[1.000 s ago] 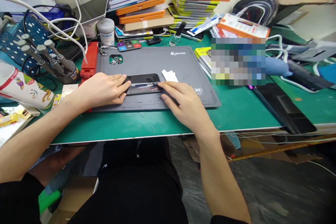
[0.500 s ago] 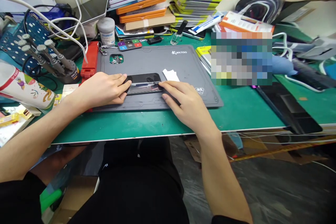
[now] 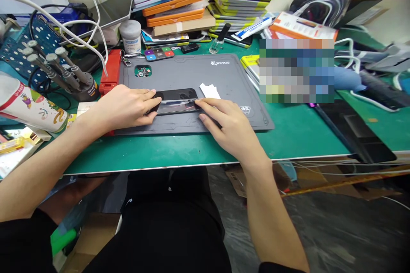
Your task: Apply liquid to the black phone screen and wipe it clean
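A black smartphone (image 3: 179, 103) lies lengthwise on a grey work mat (image 3: 182, 68), its glossy face up with bright reflections across it. My left hand (image 3: 131, 107) grips its left end, fingers over the far corner and thumb at the near side. At the opposite end, my right hand (image 3: 226, 123) holds the right edge with its fingertips, the thumb low by the near corner. Part of the phone's left end is hidden under my fingers. Just beyond my right hand rests a folded white paper piece (image 3: 210, 91).
Small screws fill a recess (image 3: 142, 71) in the mat. To the left stand a red holder (image 3: 110, 72), screwdrivers (image 3: 68, 74) and a patterned cylinder (image 3: 30, 104). Stacked boxes (image 3: 174, 6) line the back. A dark phone-like slab (image 3: 358, 132) lies right, near the table edge.
The view has shifted very slightly. Both hands keep their hold on the smartphone, which stays in place on the mat; my left thumb sits a touch closer to it.
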The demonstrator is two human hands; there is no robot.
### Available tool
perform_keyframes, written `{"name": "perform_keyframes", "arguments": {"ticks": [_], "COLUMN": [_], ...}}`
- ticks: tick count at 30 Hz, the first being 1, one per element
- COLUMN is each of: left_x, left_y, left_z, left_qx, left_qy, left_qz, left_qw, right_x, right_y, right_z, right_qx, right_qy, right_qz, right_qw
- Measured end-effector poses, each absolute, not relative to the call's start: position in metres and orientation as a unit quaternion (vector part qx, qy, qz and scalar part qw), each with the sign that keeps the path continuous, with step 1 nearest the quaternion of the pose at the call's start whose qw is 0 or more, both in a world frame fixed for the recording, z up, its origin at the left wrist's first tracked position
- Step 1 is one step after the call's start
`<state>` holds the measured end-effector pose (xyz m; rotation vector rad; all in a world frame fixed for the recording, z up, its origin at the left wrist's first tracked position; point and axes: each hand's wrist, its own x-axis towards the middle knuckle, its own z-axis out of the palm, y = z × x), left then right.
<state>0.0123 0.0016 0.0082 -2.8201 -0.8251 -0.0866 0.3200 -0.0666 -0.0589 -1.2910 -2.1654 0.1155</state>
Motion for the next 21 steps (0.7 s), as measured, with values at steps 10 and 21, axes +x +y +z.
{"name": "perform_keyframes", "arguments": {"ticks": [10, 21], "left_x": [0.004, -0.010], "left_y": [0.016, 0.036], "left_z": [0.009, -0.004], "left_qx": [-0.903, -0.894], "left_qy": [-0.397, -0.345], "left_qz": [-0.145, -0.187], "left_qw": [-0.073, -0.218], "right_x": [0.322, 0.322], "right_y": [-0.064, -0.049], "right_z": [-0.057, -0.045], "right_qx": [-0.471, -0.418], "right_qy": [-0.832, -0.868], "right_qz": [0.023, 0.068], "right_qw": [0.293, 0.259]}}
